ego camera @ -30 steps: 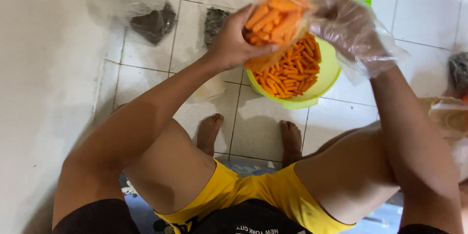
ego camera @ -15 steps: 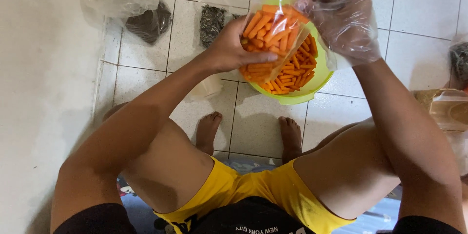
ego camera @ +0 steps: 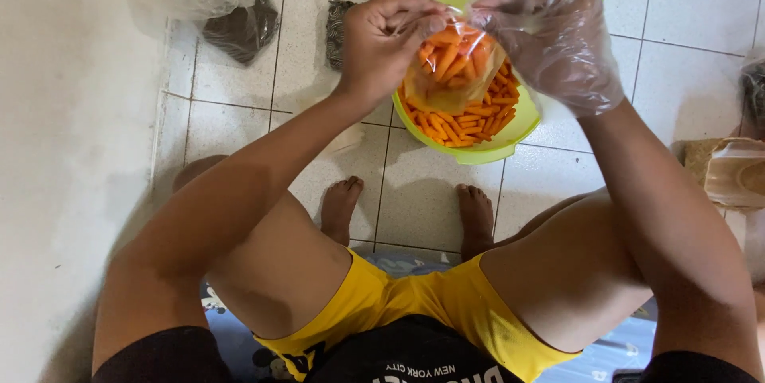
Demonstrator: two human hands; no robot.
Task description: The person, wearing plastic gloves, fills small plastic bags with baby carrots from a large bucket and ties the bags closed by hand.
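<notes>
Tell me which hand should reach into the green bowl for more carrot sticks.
Right, probably. The right hand wears a clear plastic glove and sits directly over the green bowl. The bare left hand pinches the small clear bag of carrot sticks at its top, so it is occupied.

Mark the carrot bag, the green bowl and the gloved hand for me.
carrot bag (ego camera: 453,64): head view, on the clear plastic over the carrot sticks.
green bowl (ego camera: 486,150): head view, on its near rim.
right hand (ego camera: 558,40): head view, on the back of the hand under the plastic glove.
</notes>
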